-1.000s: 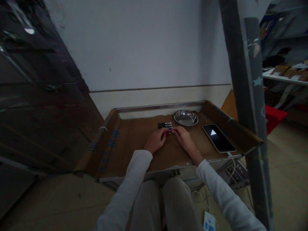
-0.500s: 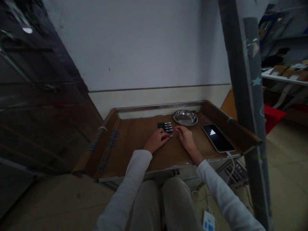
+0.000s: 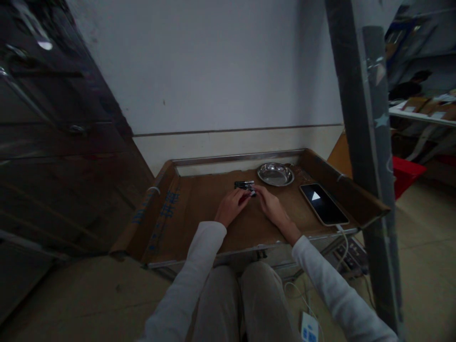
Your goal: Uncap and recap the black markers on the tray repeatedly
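Toward the middle of the far edge of the surface (image 3: 199, 204), beside some small dark sticks (image 3: 244, 183), the left hand (image 3: 230, 207) narrowly pinches a pale-tipped stick (image 3: 253, 193) that the right hand (image 3: 272, 207), its own hold unclear, seems to be adjusting, which next calls for steadiness.

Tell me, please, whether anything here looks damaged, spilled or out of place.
No spill shows. The phone lies slanted at right, its white cord hanging over the front edge of the table, where it might snag. The small dark pieces are partly hidden.
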The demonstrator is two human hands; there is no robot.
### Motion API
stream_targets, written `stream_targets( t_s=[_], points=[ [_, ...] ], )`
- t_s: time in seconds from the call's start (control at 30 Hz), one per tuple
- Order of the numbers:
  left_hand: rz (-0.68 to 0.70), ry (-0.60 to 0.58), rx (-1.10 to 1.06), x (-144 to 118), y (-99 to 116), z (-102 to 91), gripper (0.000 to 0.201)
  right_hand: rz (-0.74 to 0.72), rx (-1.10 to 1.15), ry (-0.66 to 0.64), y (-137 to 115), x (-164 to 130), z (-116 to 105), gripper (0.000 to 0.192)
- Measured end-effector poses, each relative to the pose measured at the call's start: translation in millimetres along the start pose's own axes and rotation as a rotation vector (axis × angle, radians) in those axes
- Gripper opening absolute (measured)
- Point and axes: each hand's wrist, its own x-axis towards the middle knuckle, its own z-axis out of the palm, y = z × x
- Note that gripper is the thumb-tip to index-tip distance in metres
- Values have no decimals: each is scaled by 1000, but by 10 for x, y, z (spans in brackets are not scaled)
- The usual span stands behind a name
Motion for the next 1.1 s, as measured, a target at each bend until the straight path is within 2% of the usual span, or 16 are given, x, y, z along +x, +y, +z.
stream_targets(
  t_s=[0.1, 0.2, 0.37, 0.47, 0.7, 0.87, 1.1],
  points=[
    [-30, 57, -70, -10, -23, 20, 18, -79, 76, -106, -100, 0, 7, 69],
    [-93, 140, -88, -7, -39, 10, 21, -102, 87, -76, -111, 10, 3, 77],
    [-307, 255, 124, 4, -98, -55, 19, -83, -3, -8, 16, 21, -12, 65],
    [-415, 243, 306, -21, -164, -58, 17, -86, -87, -27, 63, 12, -17, 56],
    [-456, 197, 477, -70, -245, 10, 20, -86, -188, -57, 110, -3, 11, 43],
    [-484, 130, 472, -37, -247, 18, 19, -76, -250, -69, 164, -14, 27, 36],
    [-434, 89, 460, -26, -237, 17, 17, -55, -331, -55, 187, -20, 36, 35]
  ],
)
